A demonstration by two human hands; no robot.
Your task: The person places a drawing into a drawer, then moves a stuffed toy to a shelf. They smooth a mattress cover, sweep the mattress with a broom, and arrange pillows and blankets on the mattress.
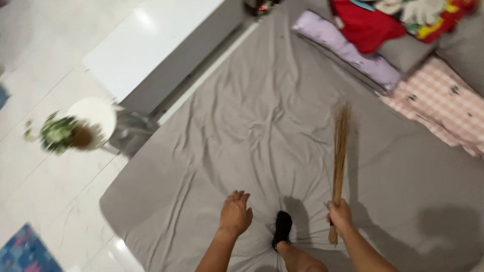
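Note:
My right hand (339,214) grips a bundle of thin brown sticks, a hand broom (340,156), whose bristles point away from me over the grey bed sheet (262,121). My left hand (235,212) hovers over the wrinkled sheet with fingers loosely spread and holds nothing. Between my hands, my foot in a black sock (282,229) presses on the sheet, which creases around it.
A lilac bolster (348,48), a pink checked pillow (443,108) and a heap of red and coloured clothes (383,20) lie at the far right. On the white tile floor at left stand a small round white table (96,118) with a potted plant (60,133), a white cabinet (146,40) and a blue rug (25,252).

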